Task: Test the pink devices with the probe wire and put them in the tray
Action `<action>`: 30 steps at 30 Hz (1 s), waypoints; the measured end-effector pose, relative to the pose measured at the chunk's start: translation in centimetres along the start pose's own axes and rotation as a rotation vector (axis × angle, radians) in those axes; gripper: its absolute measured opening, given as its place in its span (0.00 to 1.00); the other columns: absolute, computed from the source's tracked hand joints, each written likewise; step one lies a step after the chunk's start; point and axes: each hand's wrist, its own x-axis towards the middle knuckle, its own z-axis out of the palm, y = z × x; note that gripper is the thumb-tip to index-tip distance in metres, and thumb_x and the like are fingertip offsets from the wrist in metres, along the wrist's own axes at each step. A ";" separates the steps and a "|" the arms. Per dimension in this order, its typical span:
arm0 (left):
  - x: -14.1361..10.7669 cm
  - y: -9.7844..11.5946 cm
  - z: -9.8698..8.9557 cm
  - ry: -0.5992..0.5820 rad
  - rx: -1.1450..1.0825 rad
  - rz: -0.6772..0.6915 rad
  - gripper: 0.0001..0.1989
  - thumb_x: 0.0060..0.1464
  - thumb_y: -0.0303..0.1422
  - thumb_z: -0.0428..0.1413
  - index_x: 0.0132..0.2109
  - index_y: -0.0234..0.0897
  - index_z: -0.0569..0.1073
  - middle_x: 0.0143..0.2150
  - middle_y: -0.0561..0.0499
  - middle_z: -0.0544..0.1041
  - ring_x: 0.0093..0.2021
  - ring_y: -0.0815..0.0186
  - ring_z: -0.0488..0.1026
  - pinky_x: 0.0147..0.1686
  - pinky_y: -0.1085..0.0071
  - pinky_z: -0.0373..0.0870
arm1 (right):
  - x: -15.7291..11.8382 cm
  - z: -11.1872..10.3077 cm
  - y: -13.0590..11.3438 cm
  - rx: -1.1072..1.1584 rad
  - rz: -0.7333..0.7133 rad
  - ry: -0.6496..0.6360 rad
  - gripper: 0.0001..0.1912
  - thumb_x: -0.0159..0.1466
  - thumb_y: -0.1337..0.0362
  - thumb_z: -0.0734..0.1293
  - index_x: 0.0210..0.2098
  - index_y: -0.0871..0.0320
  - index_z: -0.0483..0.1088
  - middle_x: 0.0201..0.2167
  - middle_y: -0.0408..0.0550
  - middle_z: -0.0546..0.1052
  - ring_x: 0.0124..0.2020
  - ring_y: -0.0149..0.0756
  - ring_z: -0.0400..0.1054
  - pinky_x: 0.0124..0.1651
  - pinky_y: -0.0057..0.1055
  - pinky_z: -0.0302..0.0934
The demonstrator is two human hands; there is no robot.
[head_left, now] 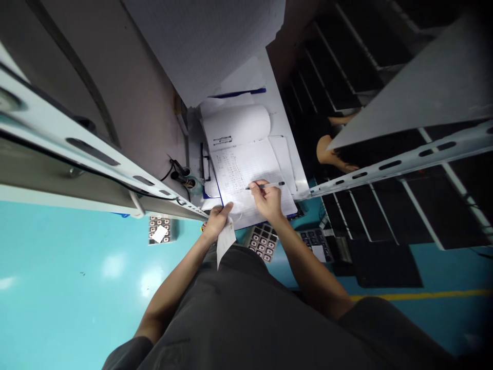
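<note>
My right hand [268, 202] is closed round a pen [275, 184], its tip on or just over a lined sheet [254, 164] with columns of handwriting. The sheet belongs to a binder [235, 122] whose upper page is folded back, with a metal clip across the fold. At the lower left corner of the binder, my left hand [218, 222] is closed on a slip of white paper [225, 243] that hangs down toward my body. The left thumb lies near the edge of the written sheet.
A cup with dark tools [193, 186] stands left of the binder. Metal rails [142, 181] flank both sides. Trays of round parts [263, 241] sit below the desk edge, another tray [158, 229] at left. At right, another person's arm [332, 154] shows beside dark panels.
</note>
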 end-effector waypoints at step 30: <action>0.1 -0.3 0.0 -0.009 0.018 0.017 0.31 0.48 0.57 0.61 0.20 0.41 0.55 0.20 0.58 0.52 0.24 0.71 0.50 0.27 0.68 0.47 | -0.2 -0.1 -0.6 0.000 -0.013 -0.006 0.19 0.68 0.50 0.64 0.33 0.59 0.75 0.18 0.42 0.70 0.19 0.31 0.62 0.24 0.28 0.54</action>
